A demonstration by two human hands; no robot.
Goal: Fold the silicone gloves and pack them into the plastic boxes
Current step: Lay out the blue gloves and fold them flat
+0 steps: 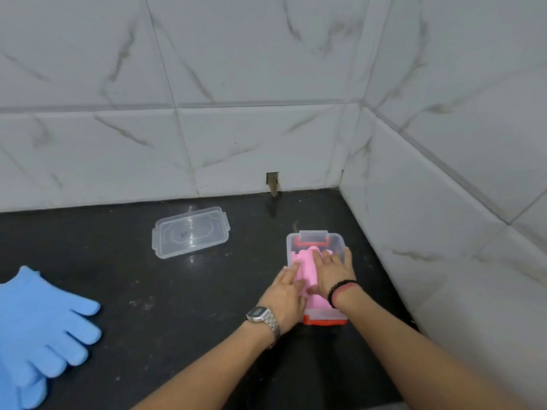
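My left hand and right hand, fingers flat and spread, press pink gloves into the box; loose lid upper left, blue gloves lower left.

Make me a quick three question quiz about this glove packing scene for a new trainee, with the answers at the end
1. True or false: both hands are pressing the pink glove into the box with red latches.
2. Which lies at the left edge of the counter? A) blue gloves B) a sponge C) a towel
3. Fill in: the clear lid lies near the back ____.

Key:
1. True; the left hand and right hand rest flat on it.
2. A, the blue gloves.
3. Wall.
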